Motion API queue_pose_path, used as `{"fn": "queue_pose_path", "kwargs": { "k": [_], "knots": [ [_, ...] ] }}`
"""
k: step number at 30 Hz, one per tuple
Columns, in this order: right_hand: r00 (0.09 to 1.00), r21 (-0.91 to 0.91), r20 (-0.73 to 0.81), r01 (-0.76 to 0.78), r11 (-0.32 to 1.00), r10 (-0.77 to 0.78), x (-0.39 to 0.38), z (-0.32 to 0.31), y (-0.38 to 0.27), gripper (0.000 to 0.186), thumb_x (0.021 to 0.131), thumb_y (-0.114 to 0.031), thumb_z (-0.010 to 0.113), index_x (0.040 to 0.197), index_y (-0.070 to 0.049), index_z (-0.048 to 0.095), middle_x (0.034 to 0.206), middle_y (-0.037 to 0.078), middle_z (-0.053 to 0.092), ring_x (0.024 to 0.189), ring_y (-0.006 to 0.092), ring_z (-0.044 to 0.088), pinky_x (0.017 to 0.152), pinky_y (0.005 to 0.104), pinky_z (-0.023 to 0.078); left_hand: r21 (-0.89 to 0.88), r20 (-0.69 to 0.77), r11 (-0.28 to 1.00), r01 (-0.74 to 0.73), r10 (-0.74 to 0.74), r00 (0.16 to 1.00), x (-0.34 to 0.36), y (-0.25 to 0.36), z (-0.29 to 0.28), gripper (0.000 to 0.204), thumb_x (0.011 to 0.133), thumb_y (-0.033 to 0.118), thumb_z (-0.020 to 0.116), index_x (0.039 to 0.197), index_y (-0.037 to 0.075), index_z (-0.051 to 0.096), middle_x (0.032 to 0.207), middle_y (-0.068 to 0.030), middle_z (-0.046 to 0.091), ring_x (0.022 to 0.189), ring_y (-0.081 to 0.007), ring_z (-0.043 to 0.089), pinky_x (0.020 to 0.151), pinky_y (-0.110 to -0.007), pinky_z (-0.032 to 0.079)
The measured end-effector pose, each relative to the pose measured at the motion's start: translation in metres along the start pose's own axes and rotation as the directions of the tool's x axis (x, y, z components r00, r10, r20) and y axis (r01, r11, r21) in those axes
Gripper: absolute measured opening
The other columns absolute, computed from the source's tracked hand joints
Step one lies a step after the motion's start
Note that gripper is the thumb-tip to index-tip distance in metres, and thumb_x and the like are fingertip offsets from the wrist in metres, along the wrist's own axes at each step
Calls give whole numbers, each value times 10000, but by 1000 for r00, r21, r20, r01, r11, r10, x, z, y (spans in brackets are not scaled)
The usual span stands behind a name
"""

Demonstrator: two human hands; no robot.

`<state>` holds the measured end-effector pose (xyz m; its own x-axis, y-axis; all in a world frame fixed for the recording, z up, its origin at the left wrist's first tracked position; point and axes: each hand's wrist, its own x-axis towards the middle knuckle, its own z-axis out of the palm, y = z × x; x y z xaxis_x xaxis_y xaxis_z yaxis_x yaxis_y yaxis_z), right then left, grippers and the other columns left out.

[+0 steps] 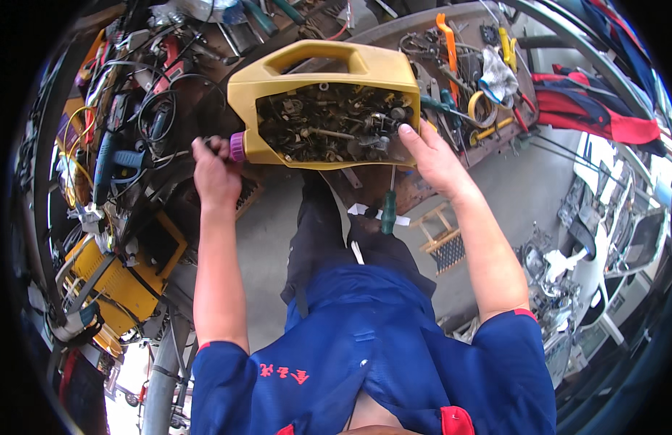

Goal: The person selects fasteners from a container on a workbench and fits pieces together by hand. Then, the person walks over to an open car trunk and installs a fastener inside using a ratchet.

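Note:
A yellow plastic jug (329,65) with one side cut away lies over the workbench edge, its handle pointing away from me. Inside it is a jumble of bolts, nuts and small metal parts (329,134). My right hand (434,159) grips the jug's right end, thumb over the cut rim. At the other end, beside the purple screw cap (237,147), my left hand (218,174) is closed with the fingers curled. Something dark shows at those fingers, too blurred to name. A screwdriver with a green handle (388,212) points down below the jug.
Right of the jug, the workbench (379,29) carries an orange pry bar (448,40), a tape roll (482,109) and a white glove (498,76). Cables and power tools crowd the left, including a blue-grey drill (126,163). A small wooden stool (441,235) stands on the floor.

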<state>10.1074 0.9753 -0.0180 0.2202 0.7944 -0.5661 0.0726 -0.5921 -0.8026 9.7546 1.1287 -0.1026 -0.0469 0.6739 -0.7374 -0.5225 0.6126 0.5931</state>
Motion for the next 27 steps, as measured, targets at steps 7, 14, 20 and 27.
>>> {"fn": "queue_pose_path", "kwargs": {
  "k": [7, 14, 20, 27],
  "knots": [
    [1000, 205, -5, -21, 978, 22, 37, 5, 43, 620, 1123, -452, 516, 1541, 7, 513, 1450, 160, 634, 1319, 226, 588, 1126, 370, 463, -101, 149, 995, -23, 38, 988, 2, -11, 22, 427, 1113, 512, 519, 914, 148, 618, 860, -31, 647, 785, -202, 650, 786, -383, 569],
    [991, 50, -122, -50, 997, 56, 34, 0, 32, 571, 1144, -413, 475, 1445, 60, 578, 1354, 141, 692, 1199, 217, 637, 1061, 358, 470, -312, 134, 950, 5, 39, 990, -39, -40, 11, 457, 1119, 531, 492, 879, 157, 598, 804, 0, 583, 732, -181, 593, 707, -352, 528],
    [993, -308, -19, 102, 946, -114, -31, 18, 4, 580, 1149, -404, 451, 1346, 112, 626, 1275, 204, 723, 1186, 255, 645, 1069, 376, 462, -423, 76, 903, -75, 118, 990, -161, -39, -55, 451, 1146, 518, 422, 893, 157, 519, 810, -3, 525, 788, -177, 553, 805, -309, 488],
    [894, -396, 318, 429, 812, -317, -110, 143, -146, 501, 1144, -350, 442, 1196, 89, 679, 1088, 277, 745, 1016, 381, 691, 963, 431, 504, -578, -158, 739, -347, 316, 936, -274, 101, -148, 470, 1153, 530, 398, 871, 170, 507, 813, 6, 533, 778, -164, 552, 791, -349, 526]
  ]
}}
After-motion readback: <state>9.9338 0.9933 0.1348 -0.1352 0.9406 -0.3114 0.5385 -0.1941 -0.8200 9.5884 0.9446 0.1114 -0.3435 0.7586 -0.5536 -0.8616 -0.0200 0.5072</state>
